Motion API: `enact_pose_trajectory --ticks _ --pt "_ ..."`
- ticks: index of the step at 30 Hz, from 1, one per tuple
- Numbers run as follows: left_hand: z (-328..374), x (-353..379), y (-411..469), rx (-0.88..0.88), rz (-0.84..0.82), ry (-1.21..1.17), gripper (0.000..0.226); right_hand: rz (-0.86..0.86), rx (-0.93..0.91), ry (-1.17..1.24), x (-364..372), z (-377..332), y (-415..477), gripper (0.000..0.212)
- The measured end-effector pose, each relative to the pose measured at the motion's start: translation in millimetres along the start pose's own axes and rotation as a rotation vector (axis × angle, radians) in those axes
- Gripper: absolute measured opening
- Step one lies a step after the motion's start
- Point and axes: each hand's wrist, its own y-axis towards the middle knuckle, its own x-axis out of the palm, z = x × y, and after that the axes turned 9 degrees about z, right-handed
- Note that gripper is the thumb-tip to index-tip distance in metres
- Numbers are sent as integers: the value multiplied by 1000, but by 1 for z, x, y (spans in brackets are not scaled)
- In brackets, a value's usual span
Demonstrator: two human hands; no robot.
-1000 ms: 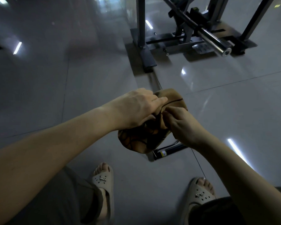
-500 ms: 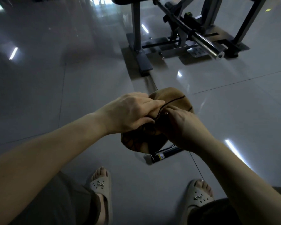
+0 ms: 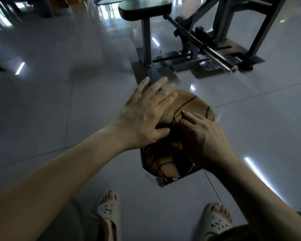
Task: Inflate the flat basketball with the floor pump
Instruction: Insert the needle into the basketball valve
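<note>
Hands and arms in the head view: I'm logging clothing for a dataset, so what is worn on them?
Nothing shows on them. The left hand and the right hand are bare, with no gloves, rings or watch visible. The left forearm and the right forearm are bare right to the frame edge, with no sleeves in sight.
</note>
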Motion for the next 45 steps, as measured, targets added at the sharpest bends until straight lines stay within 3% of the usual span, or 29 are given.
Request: enact_pose_trajectory --ticks 3,5,9,13,16,19,22,26,30,34,37,41,45 --pt "-3 4 -3 -60 -119 -131 77 -29 -12 -38 3 -3 -3 25" --pt "-5 10 -6 -123 -196 -222 58 -52 -11 -44 8 -3 -6 32" --pt "2 20 -12 -289 -308 -342 36 -77 38 -86 13 -6 -8 15" --pt "12 29 -17 -372 -277 -358 33 -110 88 -61 12 -4 -6 12" --pt "12 31 -21 -323 -177 -409 31 -108 135 -13 11 1 -6 13" --pt "11 30 -26 -174 -104 -421 28 -183 225 72 7 13 -6 31" --pt "12 25 -28 -67 -49 -481 22 -393 346 231 -2 28 -6 75" --pt "22 23 -32 -44 -39 -583 16 -587 433 468 -11 41 -5 85" --pt "28 25 -33 -100 6 -636 12 -650 442 535 -10 47 -6 64" --pt "27 24 -26 -251 4 -715 15 -457 351 469 -5 41 -3 28" --pt "14 22 -17 -307 -103 -804 20 -383 325 392 -1 37 -3 23" --pt "12 15 -16 -377 -257 -927 28 -390 336 483 0 37 -6 14" --pt "16 11 -8 -396 -368 -968 13 -403 346 509 3 37 -5 14"
